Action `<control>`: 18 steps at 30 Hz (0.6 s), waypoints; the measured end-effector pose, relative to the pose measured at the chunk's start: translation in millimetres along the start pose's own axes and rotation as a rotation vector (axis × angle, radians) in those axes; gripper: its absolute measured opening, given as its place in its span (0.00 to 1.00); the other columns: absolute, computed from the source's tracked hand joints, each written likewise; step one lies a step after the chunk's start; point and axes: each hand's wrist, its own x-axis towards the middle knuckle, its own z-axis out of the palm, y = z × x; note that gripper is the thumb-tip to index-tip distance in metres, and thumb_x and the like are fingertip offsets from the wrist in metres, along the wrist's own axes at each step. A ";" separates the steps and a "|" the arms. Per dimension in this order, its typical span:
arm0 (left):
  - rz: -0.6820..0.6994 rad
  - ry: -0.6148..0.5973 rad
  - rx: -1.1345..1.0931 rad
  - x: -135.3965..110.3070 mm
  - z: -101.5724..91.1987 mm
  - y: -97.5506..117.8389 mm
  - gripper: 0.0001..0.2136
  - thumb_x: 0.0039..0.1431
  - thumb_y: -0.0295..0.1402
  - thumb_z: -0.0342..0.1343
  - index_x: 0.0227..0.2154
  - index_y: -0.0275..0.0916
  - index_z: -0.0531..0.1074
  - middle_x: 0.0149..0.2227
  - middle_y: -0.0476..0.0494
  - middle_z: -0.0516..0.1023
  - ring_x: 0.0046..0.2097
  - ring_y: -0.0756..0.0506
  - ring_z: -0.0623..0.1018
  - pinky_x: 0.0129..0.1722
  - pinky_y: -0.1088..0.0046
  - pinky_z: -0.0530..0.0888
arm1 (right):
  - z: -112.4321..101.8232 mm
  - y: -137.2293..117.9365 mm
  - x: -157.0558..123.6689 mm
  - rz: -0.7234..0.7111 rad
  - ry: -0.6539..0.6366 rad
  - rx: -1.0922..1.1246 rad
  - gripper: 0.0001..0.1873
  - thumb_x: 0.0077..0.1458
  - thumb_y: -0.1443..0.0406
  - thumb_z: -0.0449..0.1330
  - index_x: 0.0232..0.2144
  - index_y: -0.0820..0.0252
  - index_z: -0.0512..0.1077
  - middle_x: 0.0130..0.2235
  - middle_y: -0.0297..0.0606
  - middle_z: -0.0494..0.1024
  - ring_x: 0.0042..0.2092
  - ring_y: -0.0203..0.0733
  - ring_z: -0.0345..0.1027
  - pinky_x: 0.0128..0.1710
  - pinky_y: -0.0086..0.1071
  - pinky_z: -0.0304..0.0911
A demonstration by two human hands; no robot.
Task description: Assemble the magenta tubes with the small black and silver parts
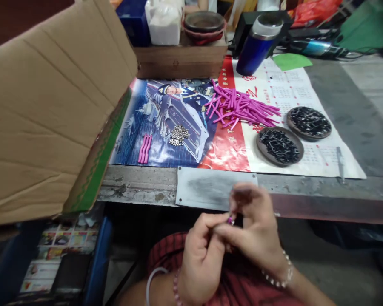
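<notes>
Box (51,106) leaning just left of poster (166,153). Three tubes (144,148) lying on poster's left part, bits (179,135) just beside them. We are holding left hand (199,259) below poster's near edge, fingertips pinching pink piece (230,220). Pile (239,108) of pink tubes lying on poster's middle. We are gripping same piece with right hand (258,233), also below poster's near edge. Flask (258,42) standing at poster's far edge. Two dishes (280,145) of black parts sitting on poster's right part.
</notes>
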 end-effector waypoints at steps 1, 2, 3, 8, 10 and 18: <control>-0.013 -0.008 -0.022 0.0 0.1 1.0 0.08 0.71 0.31 0.53 0.47 0.46 0.76 0.28 0.52 0.74 0.29 0.53 0.73 0.33 0.81 0.73 | -0.8 -1.2 1.0 0.005 0.108 0.010 0.26 0.50 0.64 0.72 0.46 0.54 0.63 0.37 0.32 0.67 0.29 0.33 0.62 0.26 0.27 0.62; -0.027 -0.011 -0.042 0.0 0.4 1.8 0.08 0.71 0.31 0.53 0.47 0.46 0.76 0.26 0.53 0.72 0.27 0.54 0.72 0.31 0.82 0.72 | -1.6 -2.5 1.6 -0.010 0.214 0.031 0.24 0.51 0.67 0.70 0.46 0.54 0.62 0.37 0.31 0.66 0.28 0.32 0.61 0.25 0.26 0.61; -0.035 -0.006 -0.051 0.1 0.8 2.3 0.08 0.71 0.31 0.54 0.46 0.46 0.77 0.25 0.54 0.71 0.27 0.54 0.71 0.30 0.83 0.71 | -2.2 -3.6 1.6 -0.046 0.296 0.033 0.25 0.50 0.70 0.70 0.45 0.53 0.62 0.38 0.32 0.66 0.28 0.31 0.61 0.26 0.26 0.61; -0.039 0.022 -0.068 1.3 2.9 0.2 0.07 0.70 0.33 0.56 0.45 0.47 0.78 0.28 0.52 0.74 0.29 0.54 0.73 0.32 0.84 0.72 | -1.5 0.6 -2.9 -0.042 0.153 0.007 0.26 0.52 0.65 0.70 0.48 0.53 0.62 0.40 0.33 0.66 0.29 0.32 0.60 0.25 0.27 0.61; -0.044 0.048 -0.087 1.5 3.3 -2.0 0.07 0.70 0.34 0.56 0.46 0.48 0.77 0.25 0.54 0.72 0.27 0.55 0.72 0.31 0.86 0.72 | -1.6 5.1 -4.6 -0.054 0.250 0.004 0.15 0.60 0.65 0.63 0.47 0.54 0.63 0.39 0.33 0.66 0.29 0.33 0.61 0.28 0.27 0.63; 0.009 -0.029 0.377 24.5 -27.0 17.0 0.08 0.70 0.30 0.55 0.46 0.44 0.77 0.28 0.51 0.77 0.30 0.52 0.77 0.33 0.80 0.75 | -28.3 5.9 3.5 -0.150 -0.113 -0.037 0.09 0.66 0.64 0.59 0.32 0.58 0.66 0.30 0.31 0.67 0.29 0.34 0.62 0.28 0.27 0.60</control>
